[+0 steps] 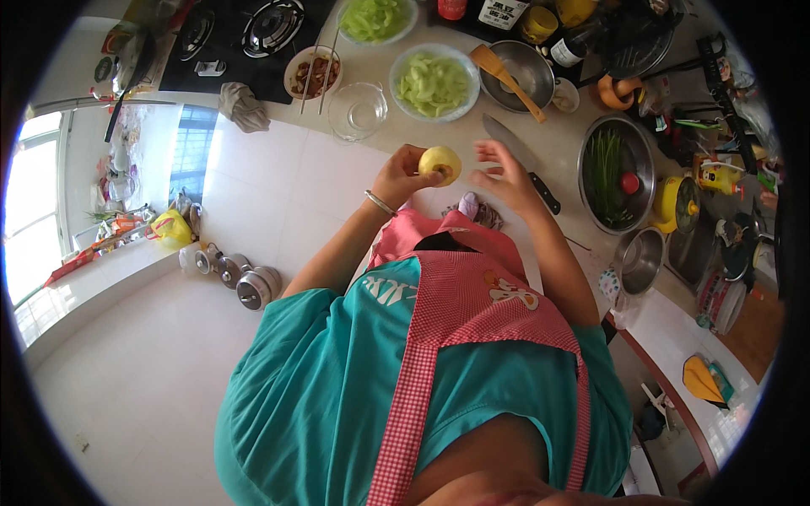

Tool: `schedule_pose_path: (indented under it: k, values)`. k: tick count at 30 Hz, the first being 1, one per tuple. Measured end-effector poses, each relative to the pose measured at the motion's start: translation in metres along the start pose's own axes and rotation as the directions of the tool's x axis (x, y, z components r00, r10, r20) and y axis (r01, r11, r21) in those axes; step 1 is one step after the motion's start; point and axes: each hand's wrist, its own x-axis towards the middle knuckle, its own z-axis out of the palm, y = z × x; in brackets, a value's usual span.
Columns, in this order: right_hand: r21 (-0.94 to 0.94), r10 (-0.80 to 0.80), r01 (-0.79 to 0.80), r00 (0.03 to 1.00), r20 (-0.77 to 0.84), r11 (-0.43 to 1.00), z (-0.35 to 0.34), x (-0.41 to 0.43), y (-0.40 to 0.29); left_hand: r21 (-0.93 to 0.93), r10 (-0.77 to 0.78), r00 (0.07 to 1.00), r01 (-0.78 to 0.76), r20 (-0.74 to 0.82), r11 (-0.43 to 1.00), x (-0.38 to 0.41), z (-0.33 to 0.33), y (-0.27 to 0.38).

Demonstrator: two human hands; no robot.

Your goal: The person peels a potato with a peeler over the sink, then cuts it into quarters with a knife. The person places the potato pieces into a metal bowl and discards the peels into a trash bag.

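My left hand point(408, 172), with a bangle at the wrist, holds a pale yellow, peeled-looking round fruit point(440, 166) whose brownish end faces up. To its right, my right hand point(502, 174) is apart from the fruit, fingers spread and slightly blurred, with nothing in it. Just beyond and partly behind the right hand, a kitchen knife point(514, 140) lies on the counter, its black handle towards me. Ahead of my hands stand a plate of sliced pale green vegetable point(435, 85) and an upturned or shallow clear glass bowl point(358, 112).
A steel bowl point(519, 69) bears a wooden spatula point(500, 68). Rightward stand a steel basin point(581, 171) with green stalks and a red round item, and a yellow pot point(676, 202). Leftward are a bowl of meat point(312, 74) with chopsticks, a cloth point(243, 107) and a gas hob point(273, 28).
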Motion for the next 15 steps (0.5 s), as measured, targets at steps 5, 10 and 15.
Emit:
schedule_pose_path:
  k: [5, 10, 15]
  values:
    - [0.127, 0.074, -0.121, 0.943, 0.323, 0.985, 0.03, 0.03, -0.033, 0.018, 0.042, 0.998, -0.043, 0.045, 0.999, -0.009, -0.013, 0.004]
    - [0.162, 0.085, -0.159, 0.916, 0.391, 0.974, 0.049, 0.042, -0.04, 0.019, 0.068, 0.997, -0.069, 0.023, 0.997, -0.023, -0.031, 0.01]
    - [0.212, 0.054, -0.152, 0.911, 0.409, 0.965, 0.065, 0.049, -0.036, -0.001, 0.056, 0.998, -0.056, -0.028, 0.998, -0.031, -0.04, 0.012]
